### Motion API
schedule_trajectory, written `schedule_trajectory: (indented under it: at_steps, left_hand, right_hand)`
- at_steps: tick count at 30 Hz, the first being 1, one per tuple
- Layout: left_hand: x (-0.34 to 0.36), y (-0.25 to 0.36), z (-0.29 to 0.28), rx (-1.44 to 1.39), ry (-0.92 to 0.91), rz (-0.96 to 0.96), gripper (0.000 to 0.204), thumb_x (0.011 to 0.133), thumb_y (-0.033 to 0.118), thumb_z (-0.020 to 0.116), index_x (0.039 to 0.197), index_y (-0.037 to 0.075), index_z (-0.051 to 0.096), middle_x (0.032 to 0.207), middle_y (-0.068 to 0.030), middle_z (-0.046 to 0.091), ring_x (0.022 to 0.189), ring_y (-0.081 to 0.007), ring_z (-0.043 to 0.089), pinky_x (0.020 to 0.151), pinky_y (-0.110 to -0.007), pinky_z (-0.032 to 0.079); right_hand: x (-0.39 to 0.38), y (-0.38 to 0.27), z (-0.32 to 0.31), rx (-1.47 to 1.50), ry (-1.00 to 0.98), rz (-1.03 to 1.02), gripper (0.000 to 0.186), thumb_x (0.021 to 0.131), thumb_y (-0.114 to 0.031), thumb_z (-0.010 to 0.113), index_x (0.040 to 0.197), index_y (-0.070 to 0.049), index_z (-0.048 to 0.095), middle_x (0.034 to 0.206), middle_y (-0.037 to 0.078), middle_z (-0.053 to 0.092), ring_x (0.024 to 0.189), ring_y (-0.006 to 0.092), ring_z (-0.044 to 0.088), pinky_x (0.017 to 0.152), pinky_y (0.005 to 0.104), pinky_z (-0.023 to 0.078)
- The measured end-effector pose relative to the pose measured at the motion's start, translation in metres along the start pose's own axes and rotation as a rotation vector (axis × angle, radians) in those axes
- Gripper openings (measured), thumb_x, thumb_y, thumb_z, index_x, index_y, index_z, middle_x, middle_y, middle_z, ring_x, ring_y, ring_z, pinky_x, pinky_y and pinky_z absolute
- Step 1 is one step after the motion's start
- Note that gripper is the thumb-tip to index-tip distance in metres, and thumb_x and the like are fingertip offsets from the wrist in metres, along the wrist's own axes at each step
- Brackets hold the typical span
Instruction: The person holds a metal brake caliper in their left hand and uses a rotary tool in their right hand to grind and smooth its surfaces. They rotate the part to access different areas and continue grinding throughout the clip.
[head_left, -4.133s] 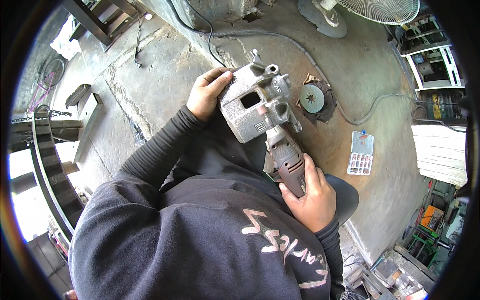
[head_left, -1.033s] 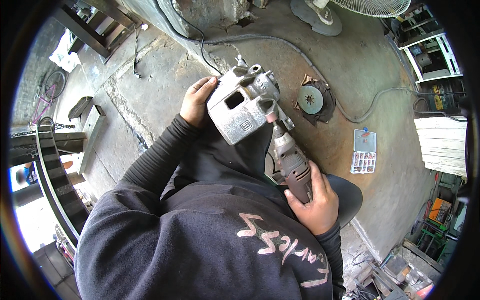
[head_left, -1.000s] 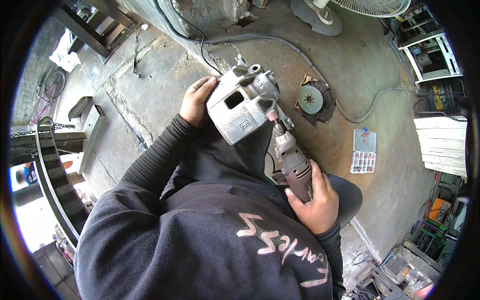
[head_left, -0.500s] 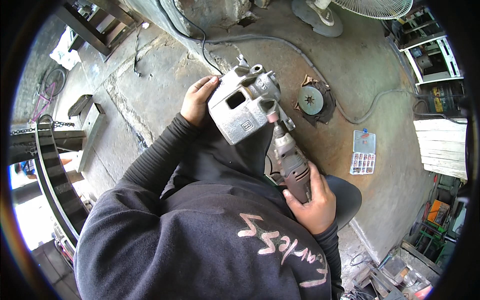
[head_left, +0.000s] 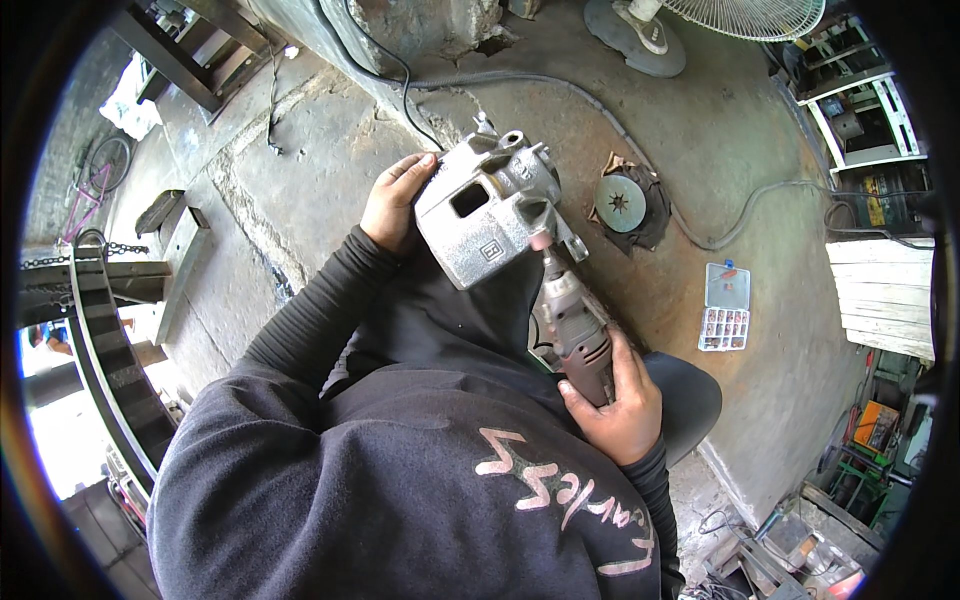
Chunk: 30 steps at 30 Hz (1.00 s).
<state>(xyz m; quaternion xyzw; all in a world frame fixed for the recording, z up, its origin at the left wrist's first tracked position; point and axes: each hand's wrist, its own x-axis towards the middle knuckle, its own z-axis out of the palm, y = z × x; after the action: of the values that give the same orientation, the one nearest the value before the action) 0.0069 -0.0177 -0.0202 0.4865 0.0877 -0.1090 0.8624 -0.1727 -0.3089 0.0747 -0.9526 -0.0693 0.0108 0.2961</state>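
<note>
Against concrete floor (head_left: 785, 410), nearest first: right hand (head_left: 617, 400) wrapped around a brown rotary tool (head_left: 578, 332), swung slightly leftward over the last half second, altering the angle at nearly the same spot. Pink tip (head_left: 541, 241) at the lower-right edge of a silvery metal casting (head_left: 492, 222), contact hard to confirm. Left hand (head_left: 394, 206) gripping the casting's left side, partly hidden behind. Farther off, fan (head_left: 745, 18) cut off.

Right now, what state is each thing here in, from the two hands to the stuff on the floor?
Left hand: closed on the metal casting's edge
Right hand: wrapped around the rotary tool
Metal casting: held up, tilted
Rotary tool: held, pinkish tip at the casting; running or not, can't tell
Compartment box: lid open
Grey disc: lying flat
Fan: standing; spinning or not, can't tell
</note>
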Motion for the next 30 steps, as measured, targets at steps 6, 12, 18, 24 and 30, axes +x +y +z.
schedule_trajectory:
  at_steps: [6,12,18,24,30]
  left_hand:
    - [-0.001,0.003,0.003,0.020,0.022,0.004,0.032,0.101,0.020,0.058,0.121,-0.006,0.060,0.106,-0.0102,0.070,0.093,-0.0157,0.068,0.084,-0.027,0.054]
    - [-0.003,0.002,0.005,-0.001,0.032,0.000,0.032,0.101,0.020,0.059,0.120,-0.006,0.061,0.105,-0.0103,0.070,0.092,-0.0160,0.068,0.083,-0.028,0.055]
    - [-0.003,0.002,0.005,0.025,0.052,0.013,0.031,0.100,0.020,0.060,0.119,-0.005,0.061,0.104,-0.0101,0.070,0.091,-0.0158,0.068,0.082,-0.028,0.055]
    - [-0.004,0.003,0.008,0.094,0.034,0.044,0.029,0.101,0.019,0.060,0.117,-0.005,0.063,0.101,-0.0081,0.070,0.089,-0.0137,0.067,0.080,-0.026,0.053]
    - [-0.008,0.001,0.009,0.125,0.051,0.094,0.027,0.101,0.018,0.060,0.116,-0.004,0.064,0.100,-0.0060,0.069,0.087,-0.0109,0.064,0.079,-0.024,0.051]
  right_hand:
    - [-0.001,0.000,-0.002,-0.026,-0.002,-0.026,0.078,0.074,-0.031,0.082,0.137,0.003,0.050,0.111,0.027,0.065,0.092,0.0419,0.069,0.075,0.0447,0.058]
    - [0.001,0.000,0.002,-0.059,0.037,-0.049,0.079,0.074,-0.032,0.082,0.137,0.003,0.050,0.107,0.026,0.065,0.090,0.0408,0.069,0.074,0.0440,0.058]
    - [0.001,-0.003,-0.002,-0.021,0.022,0.039,0.078,0.074,-0.032,0.082,0.137,0.003,0.050,0.114,0.032,0.064,0.100,0.0446,0.068,0.080,0.0454,0.058]
    - [0.001,-0.008,-0.015,-0.105,-0.053,-0.032,0.079,0.075,-0.032,0.081,0.137,0.003,0.050,0.112,0.031,0.064,0.097,0.0432,0.069,0.079,0.0439,0.058]
    - [0.003,-0.012,-0.026,-0.133,-0.078,-0.013,0.079,0.073,-0.031,0.082,0.138,0.002,0.050,0.107,0.025,0.066,0.088,0.0389,0.069,0.072,0.0427,0.058]
